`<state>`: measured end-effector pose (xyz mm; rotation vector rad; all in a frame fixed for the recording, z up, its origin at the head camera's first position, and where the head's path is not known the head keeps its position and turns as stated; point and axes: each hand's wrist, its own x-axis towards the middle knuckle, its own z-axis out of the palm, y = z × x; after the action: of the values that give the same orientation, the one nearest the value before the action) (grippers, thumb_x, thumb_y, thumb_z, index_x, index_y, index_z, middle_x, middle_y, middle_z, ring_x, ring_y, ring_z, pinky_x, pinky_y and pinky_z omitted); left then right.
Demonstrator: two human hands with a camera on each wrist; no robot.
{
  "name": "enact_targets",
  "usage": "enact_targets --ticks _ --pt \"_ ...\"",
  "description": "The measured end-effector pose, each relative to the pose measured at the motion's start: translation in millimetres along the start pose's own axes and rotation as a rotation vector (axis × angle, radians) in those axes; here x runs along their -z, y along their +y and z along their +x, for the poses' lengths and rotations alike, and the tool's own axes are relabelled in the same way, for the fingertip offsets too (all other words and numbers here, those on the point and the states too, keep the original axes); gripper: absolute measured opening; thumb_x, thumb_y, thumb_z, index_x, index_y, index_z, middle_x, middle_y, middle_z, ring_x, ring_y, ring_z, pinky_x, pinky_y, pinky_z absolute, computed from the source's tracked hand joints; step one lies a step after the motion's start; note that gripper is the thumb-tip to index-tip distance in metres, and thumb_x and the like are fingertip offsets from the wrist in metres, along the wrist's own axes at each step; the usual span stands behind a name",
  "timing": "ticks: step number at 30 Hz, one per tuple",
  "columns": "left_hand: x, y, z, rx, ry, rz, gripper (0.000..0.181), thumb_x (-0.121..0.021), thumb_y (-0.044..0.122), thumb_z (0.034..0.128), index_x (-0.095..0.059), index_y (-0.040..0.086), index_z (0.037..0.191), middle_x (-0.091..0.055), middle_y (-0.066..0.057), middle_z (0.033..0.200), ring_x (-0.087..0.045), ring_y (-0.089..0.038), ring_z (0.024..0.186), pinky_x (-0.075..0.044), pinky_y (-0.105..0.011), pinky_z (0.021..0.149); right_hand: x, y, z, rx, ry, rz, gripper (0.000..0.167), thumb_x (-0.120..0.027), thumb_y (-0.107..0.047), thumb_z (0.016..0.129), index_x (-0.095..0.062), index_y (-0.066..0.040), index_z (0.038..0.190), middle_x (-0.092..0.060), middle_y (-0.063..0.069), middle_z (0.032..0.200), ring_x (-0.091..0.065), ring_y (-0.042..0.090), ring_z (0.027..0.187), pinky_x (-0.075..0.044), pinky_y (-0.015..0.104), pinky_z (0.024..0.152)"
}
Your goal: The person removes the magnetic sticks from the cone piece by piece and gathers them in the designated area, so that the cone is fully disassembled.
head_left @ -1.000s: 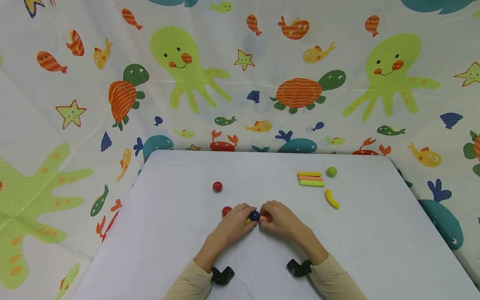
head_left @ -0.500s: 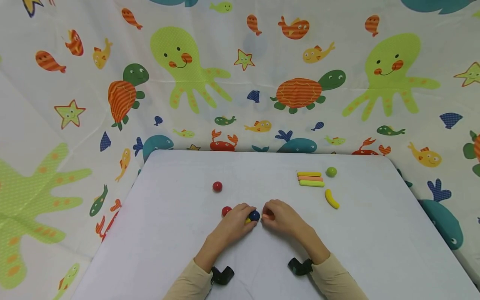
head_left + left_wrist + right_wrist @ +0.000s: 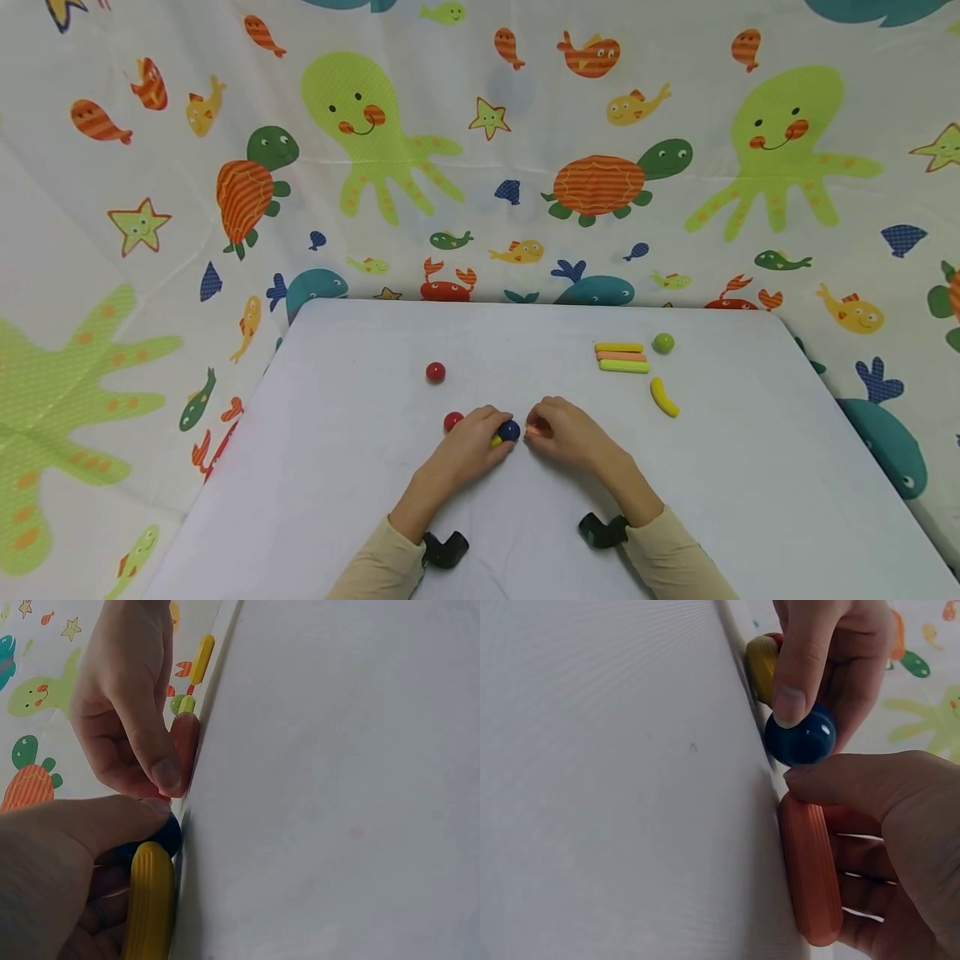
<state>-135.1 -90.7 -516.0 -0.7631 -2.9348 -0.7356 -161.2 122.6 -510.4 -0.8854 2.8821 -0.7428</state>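
Observation:
My left hand (image 3: pixel 465 446) pinches a dark blue ball (image 3: pixel 509 430) low on the white table. A yellow ridged stick (image 3: pixel 150 900), like modelling clay, lies beside that ball, partly hidden under the same hand in the head view. Just right of the ball, my right hand (image 3: pixel 567 435) pinches the near end of an orange ridged stick (image 3: pixel 810 874) between thumb and fingers. A small gap parts the two hands in the head view. A red ball (image 3: pixel 452 422) sits against the far side of the left hand, partly covered.
Another red ball (image 3: pixel 435 372) lies farther back. At the back right are a yellow stick (image 3: pixel 618 347), an orange stick (image 3: pixel 621 357) and a lime stick (image 3: pixel 623 367) side by side, a green ball (image 3: pixel 663 343) and a curved yellow piece (image 3: pixel 663 397). A sea-animal cloth hangs behind.
My right hand has shifted slightly to the right, away from the blue ball, with the orange stick in its fingers. The left hand and the ball have stayed in place.

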Motion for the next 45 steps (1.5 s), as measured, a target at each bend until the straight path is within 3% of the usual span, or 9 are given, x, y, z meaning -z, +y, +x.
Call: enact_targets --ticks 7,20,30,45 --pt "0.0 0.6 0.9 0.016 -0.018 -0.004 0.042 -0.071 0.031 0.0935 -0.065 0.007 0.127 -0.069 -0.005 0.116 -0.065 -0.017 0.107 -0.056 -0.031 0.096 6 2 -0.7 -0.007 -0.056 0.012 0.016 -0.072 -0.024 0.092 -0.070 -0.013 0.103 -0.062 -0.006 0.094 -0.053 0.008 0.088 -0.052 0.029 0.082" --pt "2.5 0.4 -0.2 0.019 -0.019 -0.019 0.042 -0.071 0.031 0.0934 -0.065 0.008 0.128 -0.068 -0.005 0.117 -0.065 -0.018 0.108 -0.056 -0.033 0.096 9 7 -3.0 0.007 -0.073 0.000 0.016 -0.073 -0.026 0.091 -0.071 -0.013 0.101 -0.061 -0.006 0.090 -0.051 0.007 0.083 -0.048 0.023 0.073" --pt "3.4 2.0 -1.2 0.007 -0.015 -0.017 0.042 -0.071 0.030 0.0932 -0.065 0.006 0.128 -0.069 -0.006 0.116 -0.065 -0.018 0.107 -0.056 -0.033 0.095 13 7 -1.8 -0.058 -0.030 0.011 0.017 -0.072 -0.026 0.091 -0.072 -0.012 0.102 -0.061 -0.006 0.088 -0.051 0.007 0.081 -0.049 0.023 0.073" --pt "3.9 2.9 0.0 0.024 -0.030 -0.010 0.042 -0.070 0.030 0.0938 -0.065 0.007 0.128 -0.069 -0.006 0.117 -0.065 -0.019 0.109 -0.056 -0.034 0.096 25 17 -0.2 -0.234 0.057 0.052 0.024 -0.076 -0.023 0.089 -0.071 -0.008 0.107 -0.064 0.001 0.095 -0.055 0.014 0.086 -0.055 0.032 0.082"
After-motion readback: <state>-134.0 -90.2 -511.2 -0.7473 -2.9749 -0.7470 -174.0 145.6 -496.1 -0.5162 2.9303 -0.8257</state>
